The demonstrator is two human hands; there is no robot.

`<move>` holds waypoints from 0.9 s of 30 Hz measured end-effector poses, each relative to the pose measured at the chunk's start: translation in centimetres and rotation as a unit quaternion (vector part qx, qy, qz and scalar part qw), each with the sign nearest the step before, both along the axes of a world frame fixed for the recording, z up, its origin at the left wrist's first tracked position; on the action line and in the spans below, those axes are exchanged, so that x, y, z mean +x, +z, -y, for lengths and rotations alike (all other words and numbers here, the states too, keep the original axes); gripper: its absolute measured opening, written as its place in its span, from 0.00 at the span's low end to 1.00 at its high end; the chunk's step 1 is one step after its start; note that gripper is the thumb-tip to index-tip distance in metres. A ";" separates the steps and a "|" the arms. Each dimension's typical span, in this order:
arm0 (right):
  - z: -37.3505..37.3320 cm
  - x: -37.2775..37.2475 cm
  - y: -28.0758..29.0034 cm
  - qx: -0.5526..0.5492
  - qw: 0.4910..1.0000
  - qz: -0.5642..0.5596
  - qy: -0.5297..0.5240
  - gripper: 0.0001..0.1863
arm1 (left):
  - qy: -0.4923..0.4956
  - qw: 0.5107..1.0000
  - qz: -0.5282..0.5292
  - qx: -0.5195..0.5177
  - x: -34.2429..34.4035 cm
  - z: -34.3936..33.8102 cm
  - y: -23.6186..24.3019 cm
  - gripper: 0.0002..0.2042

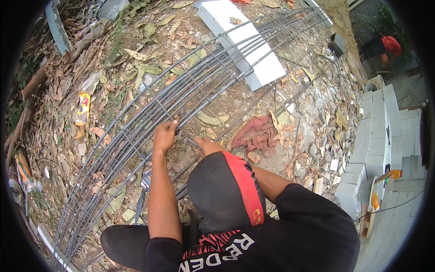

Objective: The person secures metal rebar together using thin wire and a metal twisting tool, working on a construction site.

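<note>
A long bundle of steel rebar (149, 113), crossed by square stirrups, runs from the lower left to the upper right. My left hand (164, 136) is closed at the near edge of this bundle, its thumb and fingers pinching a bar. Just right of it, my right hand (207, 146) sits below the bundle with bent fingers, at the end of a thin dark metal piece (192, 142). A black cap with a red band (226, 190) hides part of the right hand and wrist, so its grip shows only partly.
A white block (267, 68) lies under the bundle's far part. A reddish cloth (257, 136) rests on leaf-strewn ground, right of my hands. Grey blocks (374, 122) form a wall at the right, with a trowel (378, 177) on it. Another person (390, 47) bends at the upper right.
</note>
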State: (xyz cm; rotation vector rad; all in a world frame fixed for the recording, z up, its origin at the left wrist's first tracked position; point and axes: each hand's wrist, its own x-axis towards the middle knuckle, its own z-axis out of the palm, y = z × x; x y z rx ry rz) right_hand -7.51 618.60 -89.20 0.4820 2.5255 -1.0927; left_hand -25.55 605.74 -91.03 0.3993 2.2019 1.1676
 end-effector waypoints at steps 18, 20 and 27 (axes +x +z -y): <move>-4.1 0.3 -0.4 -0.423 0.898 0.086 -0.083 0.34 | 0.002 1.000 0.002 -0.023 -0.5 0.2 0.0 0.26; -4.2 1.0 -1.9 -0.475 0.870 0.060 -0.113 0.34 | -0.012 0.999 0.014 -0.038 -0.6 -0.2 0.0 0.26; -2.1 0.2 -3.3 -0.427 0.893 0.021 -0.139 0.20 | -0.007 0.999 0.005 -0.032 -0.4 0.0 0.6 0.25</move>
